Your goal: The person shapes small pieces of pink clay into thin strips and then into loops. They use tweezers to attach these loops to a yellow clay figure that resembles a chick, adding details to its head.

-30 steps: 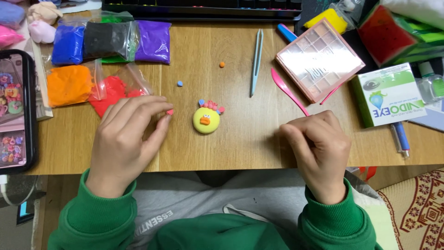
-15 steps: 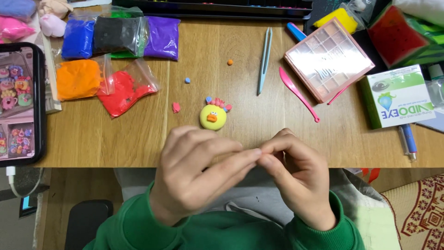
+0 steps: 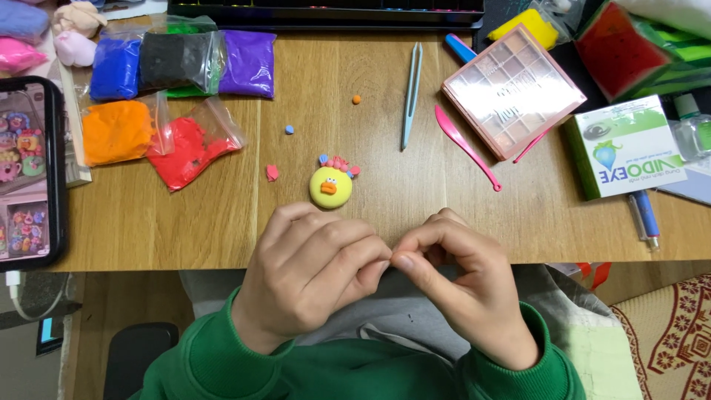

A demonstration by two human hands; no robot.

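My left hand [image 3: 311,278] and right hand [image 3: 459,285] are pinched fingertip to fingertip at the desk edge [image 3: 148,255], whatever's between them hidden, so can't tell; yellow clay face [image 3: 330,186] parked just beyond, pink bit [image 3: 272,172] beside it for reach.

Clay duck [image 3: 331,187] flat on bench, near the edge.
Round yellow disc, orange beak, two dark eyes, pink and blue bits on top, face up. Loose pink scrap [image 3: 272,172] just left of it; tiny blue ball [image 3: 289,130] and orange ball [image 3: 356,99] farther back.
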